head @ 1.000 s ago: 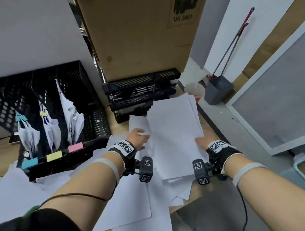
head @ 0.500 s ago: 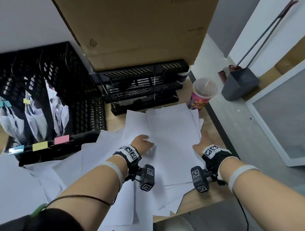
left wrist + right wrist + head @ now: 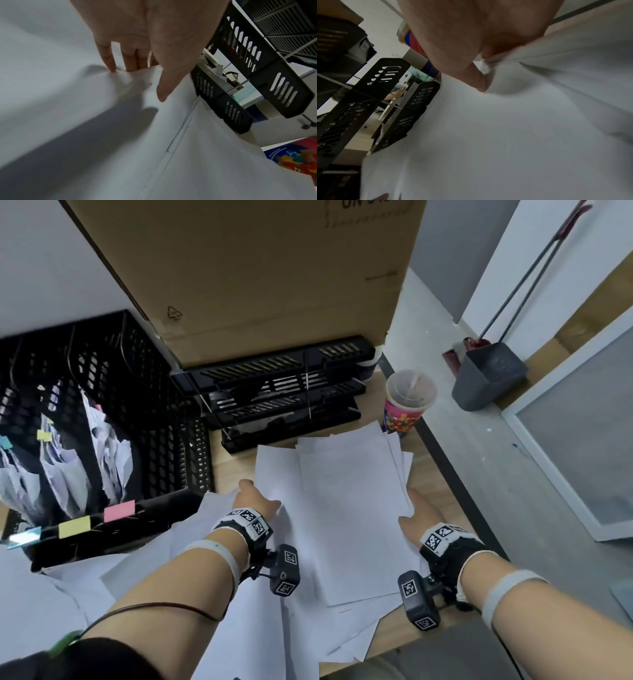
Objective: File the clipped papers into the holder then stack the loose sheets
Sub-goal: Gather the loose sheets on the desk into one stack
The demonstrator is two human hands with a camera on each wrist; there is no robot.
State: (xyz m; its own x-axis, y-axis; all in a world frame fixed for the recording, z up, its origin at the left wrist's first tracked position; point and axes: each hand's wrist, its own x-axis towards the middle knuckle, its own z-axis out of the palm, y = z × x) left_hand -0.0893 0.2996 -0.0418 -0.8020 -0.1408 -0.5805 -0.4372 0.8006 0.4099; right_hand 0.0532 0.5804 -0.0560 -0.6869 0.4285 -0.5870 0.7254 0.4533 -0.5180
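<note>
Hands, left and right, pinch opposite edges of the paper stack

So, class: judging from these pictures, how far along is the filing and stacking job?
Done, it seems: clipped papers already stand in the black mesh file holder. In hand: the left hand and right hand grip opposite edges of a stack of loose sheets on the desk. Left: more loose sheets lie scattered beside and under that stack, unsquared.
</note>
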